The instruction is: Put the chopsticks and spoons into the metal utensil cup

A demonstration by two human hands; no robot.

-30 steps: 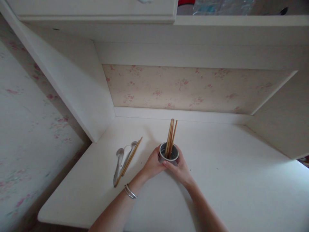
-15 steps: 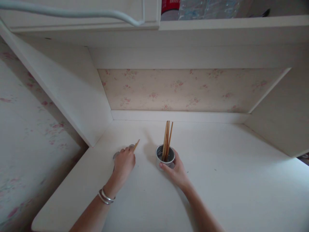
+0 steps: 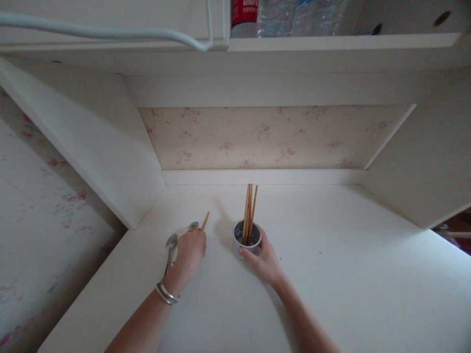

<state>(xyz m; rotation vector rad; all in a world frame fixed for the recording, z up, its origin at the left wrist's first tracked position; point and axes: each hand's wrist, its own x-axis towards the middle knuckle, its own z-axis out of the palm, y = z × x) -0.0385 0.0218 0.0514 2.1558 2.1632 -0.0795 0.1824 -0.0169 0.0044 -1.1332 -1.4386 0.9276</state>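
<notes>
My right hand (image 3: 263, 260) is wrapped around a metal utensil holder (image 3: 237, 250), which stands upright with small holes showing inside. Several wooden chopsticks (image 3: 249, 211) stand in it, leaning slightly right. To the left, my left hand (image 3: 191, 247) is closed low over the table, and a chopstick tip (image 3: 206, 219) sticks out beyond its fingers; the rest is hidden under the hand. One metal spoon (image 3: 171, 241) lies beside that hand's left edge. The bowl of another spoon (image 3: 194, 225) shows just past the knuckles.
The white tabletop (image 3: 331, 294) runs back to a floral-papered wall (image 3: 272, 137), with side panels left and right. Overhead hangs a shelf (image 3: 331, 43) holding plastic bottles (image 3: 294, 17). A white cable (image 3: 110, 32) crosses the upper left.
My left hand has shifted slightly, uncovering more of the left spoon, and the chopstick by it sits at a steeper angle. My right hand stays on the holder. The camera view has turned slightly right.
</notes>
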